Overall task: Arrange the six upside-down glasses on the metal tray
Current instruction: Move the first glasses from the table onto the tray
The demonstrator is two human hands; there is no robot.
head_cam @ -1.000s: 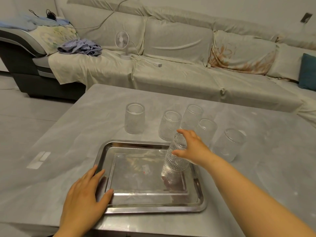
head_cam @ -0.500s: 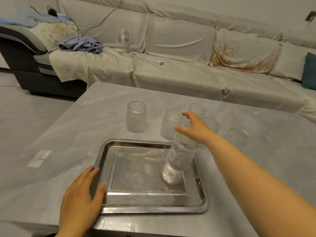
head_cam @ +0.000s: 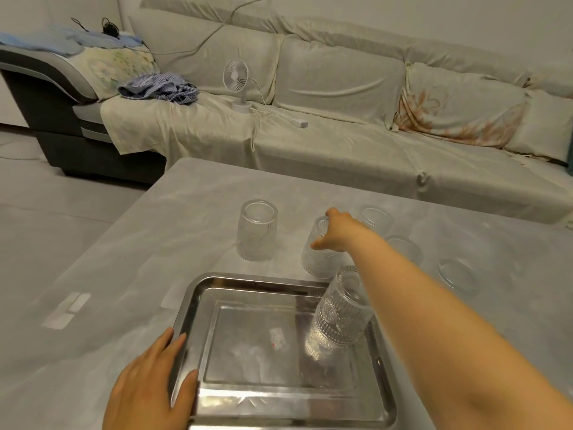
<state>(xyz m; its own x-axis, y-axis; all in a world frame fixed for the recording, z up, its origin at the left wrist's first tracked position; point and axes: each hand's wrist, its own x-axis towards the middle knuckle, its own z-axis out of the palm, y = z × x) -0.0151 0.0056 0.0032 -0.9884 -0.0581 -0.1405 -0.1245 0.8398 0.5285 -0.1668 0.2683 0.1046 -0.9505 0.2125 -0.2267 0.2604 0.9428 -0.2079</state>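
A metal tray [head_cam: 266,279] lies at the table's near edge. One patterned glass [head_cam: 341,315] stands upside down in the tray's right half. My right hand [head_cam: 338,232] reaches past it, thumb and fingers closed around the top of a ribbed glass [head_cam: 319,262] that stands just beyond the tray's far rim. Another upside-down glass [head_cam: 256,231] stands to its left. Three more glasses [head_cam: 375,219] [head_cam: 406,250] [head_cam: 457,274] stand to the right, partly hidden by my forearm. My left hand [head_cam: 148,386] lies flat on the tray's near-left corner, fingers spread.
The grey table's left edge drops to the floor. Two white tape strips [head_cam: 66,309] are stuck on the table left of the tray. A covered sofa runs behind the table, with a small white fan [head_cam: 237,85] and a crumpled striped cloth [head_cam: 159,88] on it.
My right hand let go of the patterned glass on the tray and moved forward onto the ribbed glass behind it. My left hand stays on the tray's corner.
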